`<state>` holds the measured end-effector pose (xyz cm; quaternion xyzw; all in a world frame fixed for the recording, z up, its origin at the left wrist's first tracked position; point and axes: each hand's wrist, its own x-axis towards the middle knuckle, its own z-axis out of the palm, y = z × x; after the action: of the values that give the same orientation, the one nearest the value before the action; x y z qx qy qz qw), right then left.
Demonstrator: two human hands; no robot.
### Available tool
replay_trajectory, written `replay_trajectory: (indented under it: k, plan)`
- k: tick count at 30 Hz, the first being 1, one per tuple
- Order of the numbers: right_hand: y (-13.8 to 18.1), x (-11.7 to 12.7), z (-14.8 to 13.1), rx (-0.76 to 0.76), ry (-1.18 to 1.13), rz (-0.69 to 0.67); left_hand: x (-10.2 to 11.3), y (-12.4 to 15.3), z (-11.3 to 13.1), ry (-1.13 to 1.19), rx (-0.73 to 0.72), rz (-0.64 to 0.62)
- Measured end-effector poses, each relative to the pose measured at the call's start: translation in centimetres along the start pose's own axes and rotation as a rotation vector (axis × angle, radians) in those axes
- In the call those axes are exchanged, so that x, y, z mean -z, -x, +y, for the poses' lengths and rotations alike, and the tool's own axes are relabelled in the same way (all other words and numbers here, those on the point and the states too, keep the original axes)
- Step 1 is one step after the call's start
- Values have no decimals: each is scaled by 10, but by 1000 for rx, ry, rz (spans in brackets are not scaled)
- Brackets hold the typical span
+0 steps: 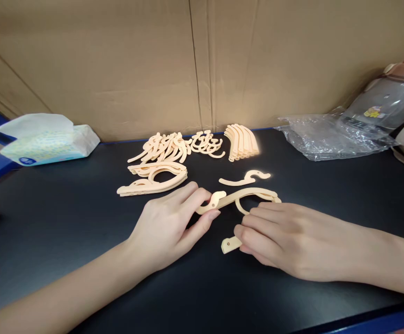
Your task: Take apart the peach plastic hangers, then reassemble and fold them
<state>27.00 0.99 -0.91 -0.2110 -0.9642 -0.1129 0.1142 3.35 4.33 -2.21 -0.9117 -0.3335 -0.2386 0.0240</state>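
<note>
My left hand point(177, 222) pinches a beige curved hanger piece point(217, 199) with a small hole, between thumb and index finger. Closed around a beige hanger arm point(231, 244), my right hand point(285, 241) leaves its holed end sticking out at the lower left. Between the hands, a longer curved arm point(250, 191) and a hook-like curve point(240, 206) show, partly covered by the right fingers; whether all these parts are joined cannot be made out. Just beyond lies a single wavy hanger piece point(245, 178) on the black table.
Folded beige hangers point(160, 185) lie beyond my left hand. Behind are a pile of curved pieces point(165, 147), small hooks point(207, 143) and stacked arms point(242, 141). A tissue pack point(48, 144) stands left; a clear plastic bag point(330, 137) and a bottle point(382, 102) are right. Cardboard point(135, 69) walls the back.
</note>
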Motion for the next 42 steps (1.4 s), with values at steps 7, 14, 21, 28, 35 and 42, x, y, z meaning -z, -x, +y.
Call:
replay_trajectory:
  k: [7,14,21,28,35,42]
  plan:
    - [-1,-4,7,-14,90,16,0,-2,-2,17,33,-15]
    - [-2,-12,13,-50,43,26,-1,-2,-3,33,88,-62]
    - [-2,-18,18,-36,27,-15,0,-4,-5,59,136,-103]
    - [-2,-22,26,-65,-27,10,1,-5,-4,115,225,-138]
    - [-2,-24,28,-74,-23,43,-2,-2,-5,86,243,-59]
    - [-1,-26,29,-81,-10,85,-2,-3,-3,115,106,-136]
